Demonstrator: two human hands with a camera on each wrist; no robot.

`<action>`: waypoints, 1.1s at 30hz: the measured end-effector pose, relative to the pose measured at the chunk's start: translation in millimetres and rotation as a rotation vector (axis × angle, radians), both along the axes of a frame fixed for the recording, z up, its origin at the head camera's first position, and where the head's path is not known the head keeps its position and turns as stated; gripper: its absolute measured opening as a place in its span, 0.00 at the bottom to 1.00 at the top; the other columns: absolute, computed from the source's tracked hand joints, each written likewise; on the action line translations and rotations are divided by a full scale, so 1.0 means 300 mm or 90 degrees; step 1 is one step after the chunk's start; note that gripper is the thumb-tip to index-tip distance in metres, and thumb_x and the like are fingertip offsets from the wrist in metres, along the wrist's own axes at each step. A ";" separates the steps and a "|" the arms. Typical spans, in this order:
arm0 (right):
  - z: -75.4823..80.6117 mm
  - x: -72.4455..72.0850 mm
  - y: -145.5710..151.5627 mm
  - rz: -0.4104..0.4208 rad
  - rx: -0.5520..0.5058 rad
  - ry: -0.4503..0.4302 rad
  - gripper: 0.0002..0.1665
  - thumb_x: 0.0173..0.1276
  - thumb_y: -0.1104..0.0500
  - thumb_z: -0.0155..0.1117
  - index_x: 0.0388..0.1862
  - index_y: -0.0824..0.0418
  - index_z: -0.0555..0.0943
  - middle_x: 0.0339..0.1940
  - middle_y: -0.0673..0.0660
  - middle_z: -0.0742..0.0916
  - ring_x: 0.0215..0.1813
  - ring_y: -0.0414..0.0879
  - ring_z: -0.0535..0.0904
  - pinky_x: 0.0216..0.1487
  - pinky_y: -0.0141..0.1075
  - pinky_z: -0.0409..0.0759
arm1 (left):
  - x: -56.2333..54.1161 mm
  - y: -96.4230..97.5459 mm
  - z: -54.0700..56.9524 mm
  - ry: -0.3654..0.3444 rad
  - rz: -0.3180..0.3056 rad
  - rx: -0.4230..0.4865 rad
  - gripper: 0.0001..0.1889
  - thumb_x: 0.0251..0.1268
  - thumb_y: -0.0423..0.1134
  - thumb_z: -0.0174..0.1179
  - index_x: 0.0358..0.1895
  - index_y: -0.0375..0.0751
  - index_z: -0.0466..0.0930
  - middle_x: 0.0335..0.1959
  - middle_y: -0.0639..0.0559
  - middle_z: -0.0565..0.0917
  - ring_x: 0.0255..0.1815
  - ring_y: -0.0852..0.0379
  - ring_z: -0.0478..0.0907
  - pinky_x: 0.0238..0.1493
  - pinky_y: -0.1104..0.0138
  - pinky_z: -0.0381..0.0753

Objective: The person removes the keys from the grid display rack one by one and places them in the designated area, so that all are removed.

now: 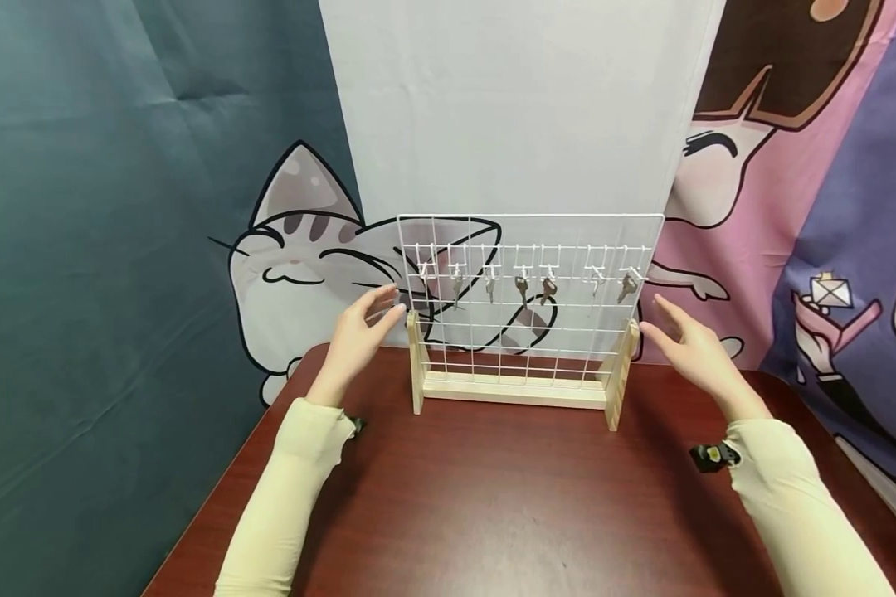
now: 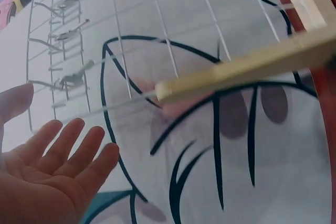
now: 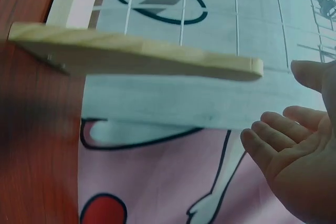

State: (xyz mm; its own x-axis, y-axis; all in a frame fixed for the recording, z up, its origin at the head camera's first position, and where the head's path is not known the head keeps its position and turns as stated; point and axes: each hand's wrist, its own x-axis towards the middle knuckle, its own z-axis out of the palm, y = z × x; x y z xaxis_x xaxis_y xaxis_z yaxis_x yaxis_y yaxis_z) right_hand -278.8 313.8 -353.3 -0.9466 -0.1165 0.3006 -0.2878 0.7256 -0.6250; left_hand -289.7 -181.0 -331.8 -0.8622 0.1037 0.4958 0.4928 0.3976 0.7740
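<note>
A white wire grid rack [image 1: 526, 327] on a wooden stand [image 1: 515, 391] stands toward the back of the table. Several keys [image 1: 521, 286] hang from white hooks across its upper part. Beside the rack's left edge is my left hand [image 1: 358, 336], its fingers extended and holding nothing. My right hand [image 1: 690, 352] is raised at the right edge, level with the top of the wooden upright [image 1: 623, 377], also holding nothing. In both wrist views the palms face the rack with fingers spread, close to the grid; whether the thumbs touch it I cannot tell.
The reddish-brown table [image 1: 478, 497] extends in front of the rack. Behind it hangs a cloth backdrop [image 1: 515, 108] with a cartoon cat and figures. A small black camera [image 1: 709, 456] is on the right wrist.
</note>
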 end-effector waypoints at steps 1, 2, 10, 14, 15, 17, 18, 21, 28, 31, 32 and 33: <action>-0.001 -0.005 -0.008 0.003 -0.013 -0.003 0.43 0.78 0.43 0.56 0.82 0.59 0.53 0.76 0.69 0.67 0.71 0.70 0.68 0.64 0.65 0.69 | -0.008 0.011 0.006 -0.004 -0.006 0.014 0.25 0.73 0.44 0.62 0.68 0.37 0.74 0.64 0.37 0.78 0.65 0.44 0.76 0.68 0.51 0.73; -0.003 -0.010 -0.015 0.004 -0.023 -0.004 0.43 0.78 0.43 0.55 0.82 0.59 0.54 0.76 0.69 0.68 0.71 0.69 0.68 0.64 0.64 0.69 | -0.016 0.022 0.010 -0.008 -0.011 0.025 0.25 0.73 0.43 0.62 0.67 0.36 0.74 0.63 0.38 0.79 0.65 0.44 0.76 0.67 0.52 0.73; -0.037 -0.041 -0.056 -0.011 -0.047 -0.006 0.40 0.79 0.42 0.53 0.78 0.65 0.61 0.71 0.71 0.73 0.69 0.68 0.71 0.65 0.63 0.69 | -0.082 0.100 0.007 -0.069 -0.028 0.102 0.25 0.72 0.42 0.64 0.65 0.32 0.75 0.61 0.37 0.81 0.62 0.45 0.78 0.66 0.57 0.74; -0.039 -0.052 -0.060 -0.011 -0.058 0.004 0.39 0.79 0.42 0.52 0.77 0.67 0.63 0.70 0.72 0.74 0.68 0.68 0.71 0.65 0.63 0.69 | -0.097 0.132 0.015 -0.075 -0.009 0.132 0.23 0.71 0.42 0.65 0.62 0.33 0.78 0.58 0.38 0.83 0.59 0.47 0.80 0.61 0.60 0.77; -0.038 -0.055 -0.060 -0.009 -0.061 0.009 0.39 0.80 0.42 0.52 0.76 0.68 0.64 0.69 0.72 0.75 0.68 0.68 0.72 0.65 0.62 0.69 | -0.100 0.137 0.020 -0.070 -0.003 0.140 0.22 0.70 0.41 0.65 0.61 0.33 0.79 0.57 0.38 0.83 0.57 0.46 0.80 0.60 0.61 0.78; -0.037 -0.062 -0.064 -0.006 -0.059 0.019 0.37 0.80 0.44 0.52 0.74 0.69 0.66 0.67 0.72 0.77 0.66 0.67 0.74 0.64 0.61 0.70 | -0.104 0.146 0.027 -0.061 0.009 0.151 0.19 0.69 0.40 0.66 0.58 0.32 0.80 0.54 0.38 0.84 0.54 0.46 0.82 0.56 0.62 0.79; -0.037 -0.064 -0.065 -0.006 -0.056 0.021 0.36 0.80 0.44 0.52 0.73 0.70 0.68 0.66 0.72 0.78 0.64 0.66 0.75 0.63 0.61 0.71 | -0.106 0.149 0.031 -0.057 0.015 0.154 0.18 0.68 0.39 0.66 0.56 0.32 0.81 0.52 0.37 0.85 0.53 0.46 0.82 0.55 0.62 0.80; -0.040 -0.068 -0.065 -0.011 -0.037 0.033 0.31 0.80 0.46 0.53 0.68 0.69 0.74 0.60 0.71 0.82 0.60 0.63 0.78 0.60 0.58 0.73 | -0.112 0.157 0.036 -0.060 0.028 0.156 0.17 0.67 0.37 0.68 0.54 0.30 0.81 0.50 0.37 0.85 0.49 0.50 0.83 0.52 0.66 0.80; -0.045 -0.081 -0.059 -0.034 -0.005 0.063 0.24 0.78 0.48 0.58 0.61 0.65 0.81 0.54 0.68 0.86 0.56 0.62 0.81 0.55 0.56 0.75 | -0.145 0.172 0.034 -0.083 0.008 0.243 0.15 0.68 0.32 0.65 0.53 0.26 0.81 0.43 0.37 0.87 0.33 0.65 0.82 0.41 0.73 0.83; -0.042 -0.084 -0.059 -0.036 -0.005 0.056 0.25 0.78 0.47 0.59 0.60 0.65 0.82 0.54 0.67 0.86 0.57 0.63 0.81 0.56 0.57 0.75 | -0.151 0.173 0.032 -0.101 0.005 0.262 0.14 0.69 0.31 0.65 0.54 0.26 0.81 0.41 0.42 0.88 0.33 0.63 0.82 0.40 0.72 0.84; -0.040 -0.085 -0.059 -0.037 -0.007 0.050 0.25 0.77 0.46 0.59 0.60 0.64 0.82 0.54 0.67 0.86 0.58 0.63 0.80 0.57 0.58 0.75 | -0.152 0.173 0.031 -0.108 0.003 0.266 0.15 0.69 0.31 0.64 0.54 0.26 0.81 0.41 0.42 0.88 0.34 0.61 0.84 0.41 0.71 0.85; -0.039 -0.085 -0.060 -0.038 -0.010 0.044 0.26 0.77 0.46 0.59 0.60 0.64 0.82 0.54 0.67 0.86 0.59 0.63 0.80 0.58 0.58 0.74 | -0.153 0.172 0.031 -0.114 0.001 0.267 0.15 0.69 0.32 0.65 0.54 0.26 0.80 0.42 0.43 0.88 0.36 0.57 0.85 0.42 0.70 0.85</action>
State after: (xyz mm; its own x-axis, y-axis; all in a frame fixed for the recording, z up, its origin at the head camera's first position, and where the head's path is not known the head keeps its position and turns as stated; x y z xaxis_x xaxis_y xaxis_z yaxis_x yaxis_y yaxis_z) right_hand -304.3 295.9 -365.0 -0.9287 -0.0546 0.3669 -0.2869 0.7327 -0.6172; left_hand -335.6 -129.3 -322.4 -0.9381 -0.0755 0.3379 0.3365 0.0314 0.9412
